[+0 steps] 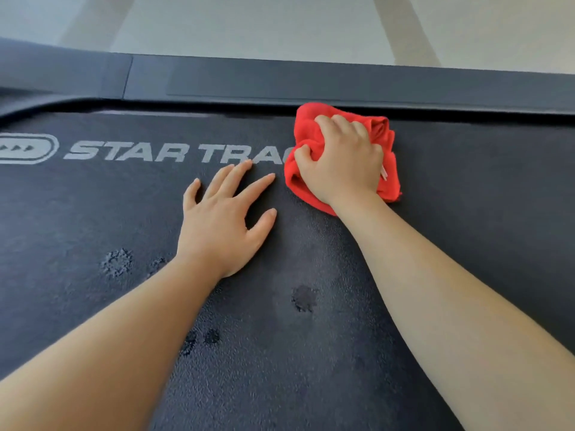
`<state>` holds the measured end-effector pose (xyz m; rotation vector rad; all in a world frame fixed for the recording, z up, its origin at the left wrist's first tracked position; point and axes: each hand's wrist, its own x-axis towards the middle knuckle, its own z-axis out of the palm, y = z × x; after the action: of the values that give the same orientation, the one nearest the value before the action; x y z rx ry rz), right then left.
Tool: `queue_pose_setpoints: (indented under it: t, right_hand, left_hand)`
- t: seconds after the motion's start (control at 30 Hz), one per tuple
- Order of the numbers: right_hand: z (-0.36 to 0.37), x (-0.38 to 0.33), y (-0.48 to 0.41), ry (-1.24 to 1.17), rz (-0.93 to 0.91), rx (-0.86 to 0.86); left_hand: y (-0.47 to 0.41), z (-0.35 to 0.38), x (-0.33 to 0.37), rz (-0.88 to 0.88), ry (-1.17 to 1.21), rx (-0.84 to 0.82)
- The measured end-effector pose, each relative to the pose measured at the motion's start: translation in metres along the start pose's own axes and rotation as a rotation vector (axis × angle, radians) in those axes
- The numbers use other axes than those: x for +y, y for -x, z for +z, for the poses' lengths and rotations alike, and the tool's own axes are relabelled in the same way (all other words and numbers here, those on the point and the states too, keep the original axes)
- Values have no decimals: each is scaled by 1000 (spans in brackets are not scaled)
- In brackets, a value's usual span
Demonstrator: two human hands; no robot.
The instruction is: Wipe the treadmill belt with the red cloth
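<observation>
Your right hand (pixel 340 160) grips the bunched cloth (pixel 311 126) against the belt (pixel 466 213) at its far edge, likely for scrubbing pressure, while your left hand (pixel 222 219) lies flat, fingers spread, apparently bracing you nearby.

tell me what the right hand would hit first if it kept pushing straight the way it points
Most likely the treadmill's dark side rail: the right hand grips the red cloth at the far edge of the belt.
</observation>
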<state>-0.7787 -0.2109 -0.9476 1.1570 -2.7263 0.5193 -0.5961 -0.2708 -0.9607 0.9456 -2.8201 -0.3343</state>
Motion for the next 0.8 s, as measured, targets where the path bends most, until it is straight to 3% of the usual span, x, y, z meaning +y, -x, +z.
queue_pose_setpoints:
  t: [0.2,0.53,0.63,0.8]
  right_hand:
    - [-9,5,20,-25,-66,-18]
    - [-47,-9,176,-28,-76,-45]
    - [-56,-19,216,-23,-78,-56]
    - [-65,-36,261,-34,-102,-101]
  left_hand:
    - [-1,1,-2,8,9,7]
    - [3,-3,1,29,86,52]
    - [31,-10,3,62,136,67]
    - [144,-28,-9,113,18,-85]
